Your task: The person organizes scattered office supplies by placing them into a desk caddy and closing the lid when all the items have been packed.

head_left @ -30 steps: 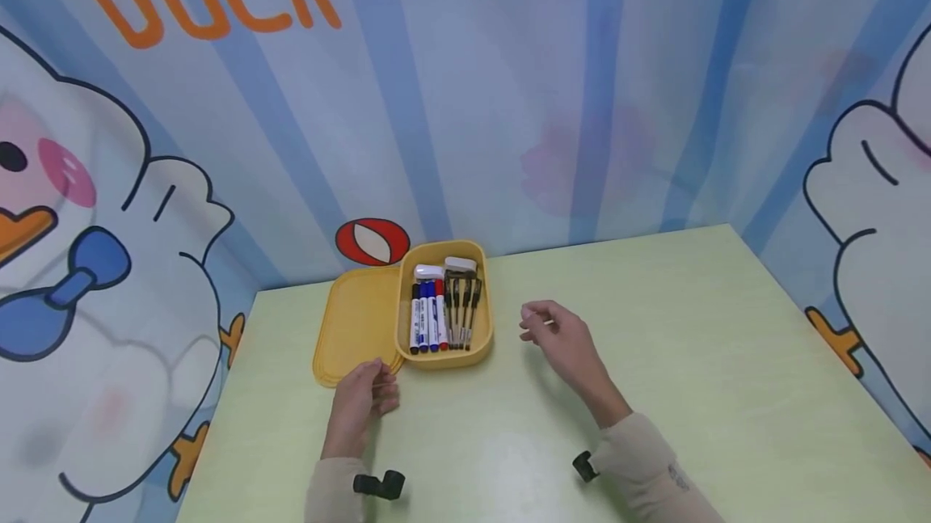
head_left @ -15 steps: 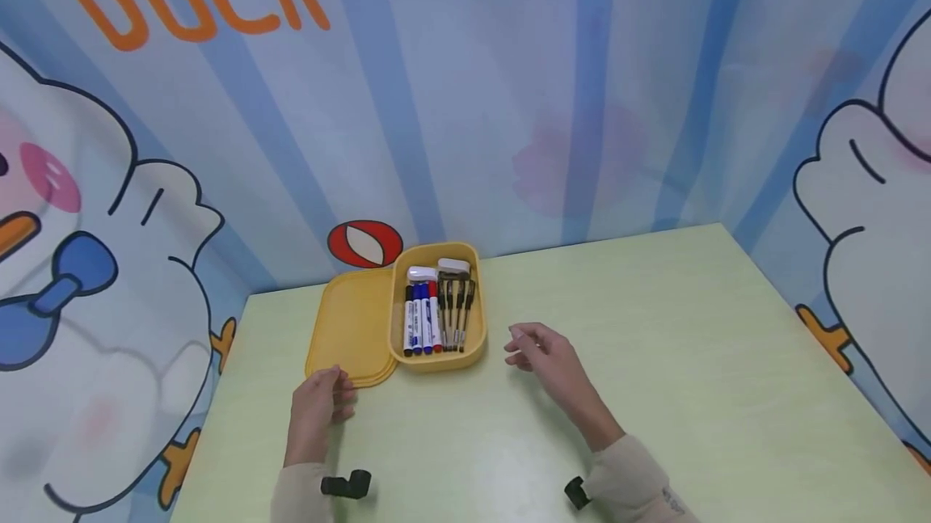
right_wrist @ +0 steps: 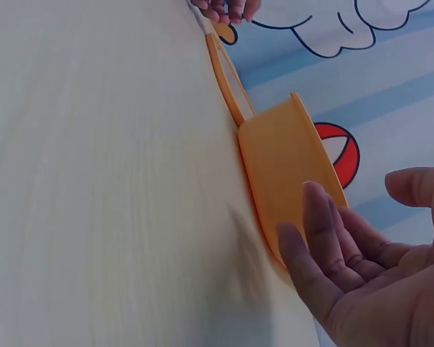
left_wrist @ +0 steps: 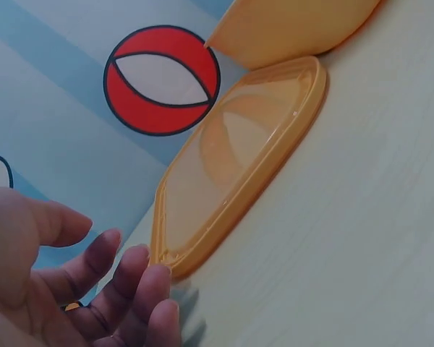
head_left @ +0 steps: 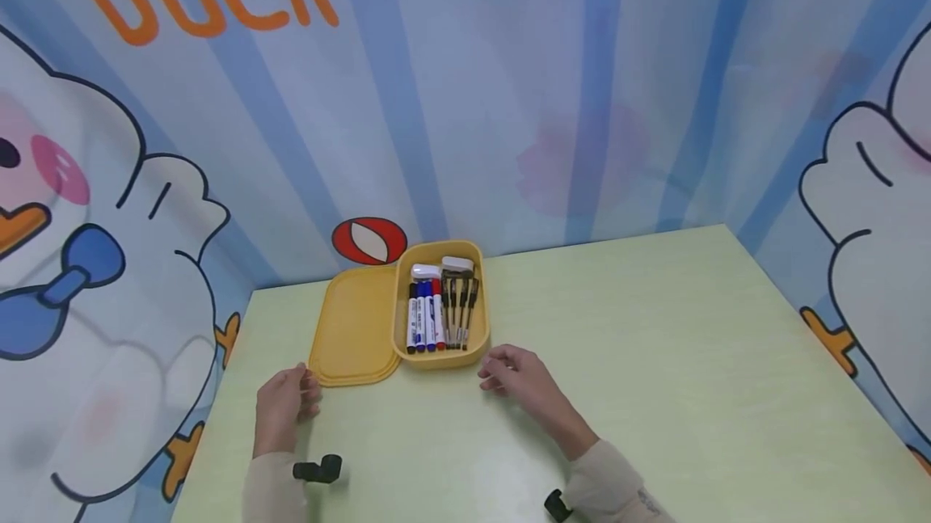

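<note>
A yellow box (head_left: 478, 345) stands uncovered near the back of the table. Inside it lie several whiteboard markers (head_left: 425, 321) with black, blue and red caps, several black-capped pens (head_left: 460, 317), and white-topped erasers (head_left: 457, 263) at the far end. The flat yellow lid (head_left: 356, 325) lies to the box's left. My left hand (head_left: 282, 406) hovers by the lid's near left corner, fingers loosely bent around nothing. Just off the box's near right corner is my right hand (head_left: 520, 377), relaxed and holding nothing; in the right wrist view its fingers (right_wrist: 322, 224) spread apart from the box wall.
The pale green table (head_left: 640, 361) runs back to a blue striped curtain (head_left: 494, 103) with duck drawings. Each sleeve carries a small black wrist camera (head_left: 318, 470).
My left hand has moved left, from near the lid's right corner to its left corner. My right hand has come nearer and left, toward the box's near corner. Box and lid stay put.
</note>
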`<move>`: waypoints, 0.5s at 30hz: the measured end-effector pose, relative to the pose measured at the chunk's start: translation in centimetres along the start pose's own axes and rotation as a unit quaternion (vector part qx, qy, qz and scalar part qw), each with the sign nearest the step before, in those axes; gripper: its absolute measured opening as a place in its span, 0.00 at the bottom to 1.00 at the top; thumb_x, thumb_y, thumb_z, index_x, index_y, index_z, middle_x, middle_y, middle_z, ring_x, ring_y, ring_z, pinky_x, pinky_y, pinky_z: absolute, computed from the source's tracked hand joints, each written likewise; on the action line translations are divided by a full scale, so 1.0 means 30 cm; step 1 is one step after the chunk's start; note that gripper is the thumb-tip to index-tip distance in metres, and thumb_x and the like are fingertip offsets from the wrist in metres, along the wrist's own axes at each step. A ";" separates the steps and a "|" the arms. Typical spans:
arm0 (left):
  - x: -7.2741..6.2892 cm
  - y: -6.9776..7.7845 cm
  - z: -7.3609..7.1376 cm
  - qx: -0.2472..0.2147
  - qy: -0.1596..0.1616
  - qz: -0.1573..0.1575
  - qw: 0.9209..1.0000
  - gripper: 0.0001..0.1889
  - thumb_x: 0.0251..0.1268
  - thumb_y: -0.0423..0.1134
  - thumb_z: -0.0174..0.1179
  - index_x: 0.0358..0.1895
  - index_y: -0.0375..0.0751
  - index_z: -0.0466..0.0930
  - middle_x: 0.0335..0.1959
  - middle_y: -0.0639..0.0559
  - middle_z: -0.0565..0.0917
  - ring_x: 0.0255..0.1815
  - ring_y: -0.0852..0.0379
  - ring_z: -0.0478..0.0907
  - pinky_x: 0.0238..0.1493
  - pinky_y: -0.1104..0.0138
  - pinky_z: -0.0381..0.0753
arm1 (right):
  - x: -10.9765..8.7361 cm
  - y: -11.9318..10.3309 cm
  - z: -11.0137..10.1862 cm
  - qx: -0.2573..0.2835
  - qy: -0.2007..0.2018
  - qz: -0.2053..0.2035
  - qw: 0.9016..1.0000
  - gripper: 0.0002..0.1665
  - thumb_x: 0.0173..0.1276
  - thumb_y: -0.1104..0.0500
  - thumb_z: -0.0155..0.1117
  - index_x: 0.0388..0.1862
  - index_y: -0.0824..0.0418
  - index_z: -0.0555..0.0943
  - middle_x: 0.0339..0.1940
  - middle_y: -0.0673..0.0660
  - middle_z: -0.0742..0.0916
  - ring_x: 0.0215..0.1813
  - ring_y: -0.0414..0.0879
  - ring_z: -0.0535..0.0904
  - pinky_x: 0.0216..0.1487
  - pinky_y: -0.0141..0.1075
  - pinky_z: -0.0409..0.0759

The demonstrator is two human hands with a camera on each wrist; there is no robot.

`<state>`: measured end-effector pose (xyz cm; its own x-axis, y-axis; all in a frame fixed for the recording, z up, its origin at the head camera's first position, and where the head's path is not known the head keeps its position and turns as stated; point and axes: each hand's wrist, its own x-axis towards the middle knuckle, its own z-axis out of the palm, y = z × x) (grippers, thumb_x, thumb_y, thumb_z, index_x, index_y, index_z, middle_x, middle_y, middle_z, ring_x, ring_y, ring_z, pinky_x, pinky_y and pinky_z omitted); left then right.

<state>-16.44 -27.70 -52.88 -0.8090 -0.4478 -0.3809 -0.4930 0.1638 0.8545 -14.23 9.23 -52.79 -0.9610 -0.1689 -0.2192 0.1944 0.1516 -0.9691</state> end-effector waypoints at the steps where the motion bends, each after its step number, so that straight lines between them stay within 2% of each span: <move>1: 0.007 -0.001 -0.004 0.002 0.002 -0.001 1.000 0.22 0.82 0.51 0.44 0.58 0.35 0.75 0.43 0.48 0.81 0.39 0.55 0.79 0.33 0.68 0.83 | 0.001 0.000 0.007 -0.006 -0.011 0.003 1.000 0.22 0.79 0.49 0.57 0.57 0.66 0.79 0.45 0.58 0.88 0.44 0.46 0.87 0.51 0.45 0.85; 7: 0.037 -0.003 -0.012 0.013 0.010 -0.011 1.000 0.21 0.82 0.51 0.45 0.56 0.35 0.75 0.37 0.50 0.82 0.34 0.58 0.79 0.30 0.69 0.81 | 0.006 -0.005 0.060 -0.013 -0.060 0.017 0.998 0.22 0.77 0.50 0.59 0.55 0.67 0.80 0.43 0.59 0.88 0.42 0.46 0.86 0.47 0.43 0.85; 15: 0.052 -0.001 -0.007 0.026 0.012 -0.024 0.999 0.20 0.81 0.50 0.47 0.55 0.35 0.76 0.35 0.49 0.82 0.32 0.55 0.78 0.29 0.68 0.79 | 0.029 -0.008 0.157 -0.004 -0.082 0.027 0.996 0.20 0.76 0.54 0.61 0.54 0.68 0.83 0.36 0.57 0.89 0.37 0.45 0.87 0.41 0.39 0.86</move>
<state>-17.62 -28.57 -53.42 -0.7764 -0.4772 -0.4117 -0.5473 0.1868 0.8158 -14.18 4.46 -53.26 -0.9036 -0.3169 -0.2880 0.2434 0.1733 -0.9543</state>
